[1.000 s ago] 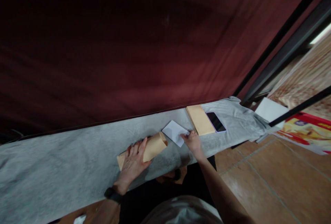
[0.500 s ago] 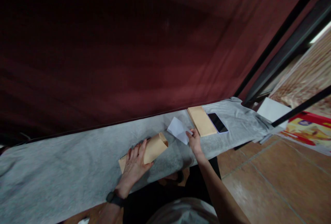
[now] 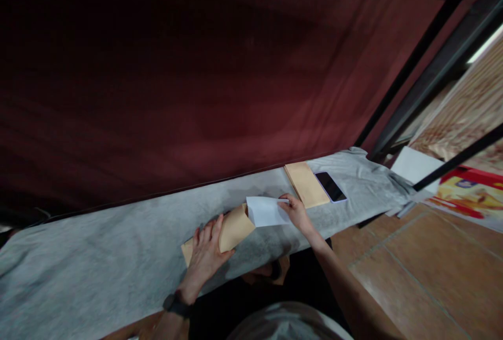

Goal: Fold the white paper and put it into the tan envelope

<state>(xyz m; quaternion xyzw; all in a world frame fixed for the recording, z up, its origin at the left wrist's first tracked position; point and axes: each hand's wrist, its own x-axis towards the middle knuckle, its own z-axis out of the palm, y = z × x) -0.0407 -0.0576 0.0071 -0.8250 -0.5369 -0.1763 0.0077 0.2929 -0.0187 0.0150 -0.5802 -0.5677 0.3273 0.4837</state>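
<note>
My left hand (image 3: pixel 206 251) grips a brown paper envelope (image 3: pixel 237 228) across its middle, fingers over the top and thumb along the near side. The envelope's mouth gapes toward the right. Between the thumb and fingers of my right hand (image 3: pixel 294 209) is the right end of a white sheet of paper (image 3: pixel 267 211). The sheet's left edge is at the envelope's mouth; whether it reaches inside I cannot tell. Beyond my right hand, more brown envelopes (image 3: pixel 308 185) lie flat in a small pile.
A phone (image 3: pixel 330 187) lies right of the pile. Everything rests on a narrow bench covered with grey cloth (image 3: pixel 98 256), against a dark red panel (image 3: pixel 196 120). A colourful box (image 3: pixel 471 198) and black metal bars stand at the right, over a tiled floor (image 3: pixel 412 261).
My right hand has turned the white sheet level and brought it down and left to the envelope's mouth. My left hand and the envelope have barely moved.
</note>
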